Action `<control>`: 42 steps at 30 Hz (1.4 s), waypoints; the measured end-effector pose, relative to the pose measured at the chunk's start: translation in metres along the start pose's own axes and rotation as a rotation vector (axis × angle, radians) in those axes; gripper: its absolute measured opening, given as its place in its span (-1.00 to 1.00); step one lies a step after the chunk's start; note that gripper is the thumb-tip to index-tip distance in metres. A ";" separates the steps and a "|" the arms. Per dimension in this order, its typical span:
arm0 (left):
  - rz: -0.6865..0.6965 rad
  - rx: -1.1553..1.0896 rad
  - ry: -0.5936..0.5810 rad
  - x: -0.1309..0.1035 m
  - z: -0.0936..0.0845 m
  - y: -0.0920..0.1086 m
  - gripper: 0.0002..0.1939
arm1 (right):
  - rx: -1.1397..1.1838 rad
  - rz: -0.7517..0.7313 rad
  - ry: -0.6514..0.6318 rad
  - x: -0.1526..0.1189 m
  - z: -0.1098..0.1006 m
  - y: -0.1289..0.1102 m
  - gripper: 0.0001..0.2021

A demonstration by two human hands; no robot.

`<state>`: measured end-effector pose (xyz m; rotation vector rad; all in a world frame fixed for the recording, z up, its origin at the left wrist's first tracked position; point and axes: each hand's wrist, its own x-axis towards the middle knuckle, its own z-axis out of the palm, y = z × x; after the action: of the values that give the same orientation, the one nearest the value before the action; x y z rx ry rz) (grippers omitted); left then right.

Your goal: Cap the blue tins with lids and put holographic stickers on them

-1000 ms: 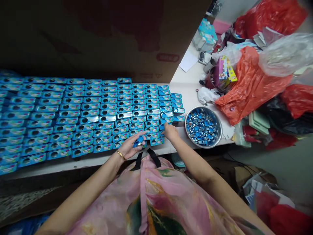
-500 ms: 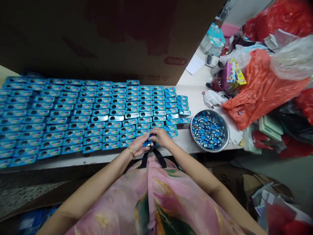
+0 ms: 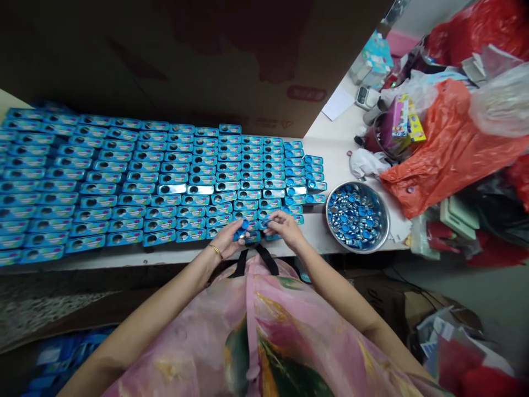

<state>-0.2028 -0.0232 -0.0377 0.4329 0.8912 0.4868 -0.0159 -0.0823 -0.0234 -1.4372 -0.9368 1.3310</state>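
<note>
Several small round blue-and-silver pieces (image 3: 241, 231) lie in my left hand (image 3: 225, 239), its fingers curled around them. Just to the right, my right hand (image 3: 288, 228) pinches one small blue round piece (image 3: 265, 224) between thumb and fingertips, over the front rows of tins. These blue rectangular tins (image 3: 159, 237) stand packed in rows, each with a dark or silver round opening and a printed label. In the rightmost columns, tins such as the tin (image 3: 315, 199) show blue in the round opening.
A metal basin (image 3: 387, 223) full of the same round pieces stands to the right. Behind the tins rises a large cardboard box (image 3: 173, 66). An orange plastic bag (image 3: 438, 149) and a white crumpled bag (image 3: 367, 163) lie beyond the basin. The table's front edge (image 3: 124, 256) runs before me.
My hands have moved apart. My left hand has turned to show the round pieces in it, and my right hand now holds one piece over the tins. The view has shifted slightly.
</note>
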 end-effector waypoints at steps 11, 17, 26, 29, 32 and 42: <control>-0.003 0.001 0.001 -0.016 -0.014 -0.005 -0.76 | -1.432 0.191 -0.036 0.006 0.010 0.011 -0.62; 0.004 0.011 -0.041 -0.014 -0.003 -0.003 -0.75 | -1.452 0.287 -0.098 0.023 0.011 0.004 -0.56; -0.026 0.147 -0.144 -0.012 0.005 -0.011 -0.76 | -0.967 -0.185 -0.134 0.010 0.008 -0.002 -0.80; -0.063 0.152 -0.200 -0.011 0.012 -0.013 -0.75 | -0.708 -0.290 -0.176 0.013 0.012 0.002 -0.87; -0.069 0.099 -0.158 -0.011 0.012 -0.010 -0.75 | -0.734 -0.175 -0.063 0.018 0.009 0.004 -0.87; 0.033 -0.160 -0.074 -0.023 -0.010 0.007 -0.67 | -1.479 0.183 -0.100 0.045 0.028 -0.016 -0.59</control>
<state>-0.2248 -0.0295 -0.0252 0.3172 0.7684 0.5645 -0.0376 -0.0317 -0.0204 -2.5457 -2.0945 0.7008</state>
